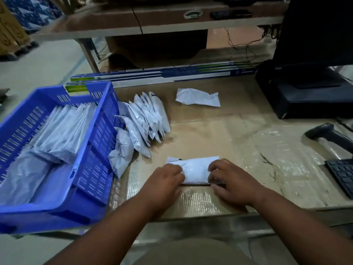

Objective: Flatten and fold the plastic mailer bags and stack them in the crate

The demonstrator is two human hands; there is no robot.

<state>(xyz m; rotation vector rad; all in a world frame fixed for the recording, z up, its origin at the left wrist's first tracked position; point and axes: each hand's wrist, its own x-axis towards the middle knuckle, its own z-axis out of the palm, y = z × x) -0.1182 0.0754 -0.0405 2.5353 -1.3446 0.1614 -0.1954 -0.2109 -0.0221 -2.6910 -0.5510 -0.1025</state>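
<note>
A folded white mailer bag point(194, 170) lies on the cardboard-covered table in front of me. My left hand point(165, 181) pinches its left end with curled fingers. My right hand point(228, 178) grips its right end the same way. A blue plastic crate point(91, 131) stands at the left with several folded white bags upright inside. Several more folded bags point(141, 123) lean in a row against the crate's right wall. One crumpled, unfolded bag point(198, 97) lies farther back on the table.
A black barcode scanner point(324, 133) and a keyboard corner point(342, 175) lie at the right edge. A black monitor base and box point(305, 92) stand at the back right. Long blue-white cartons point(162, 75) run along the table's far edge.
</note>
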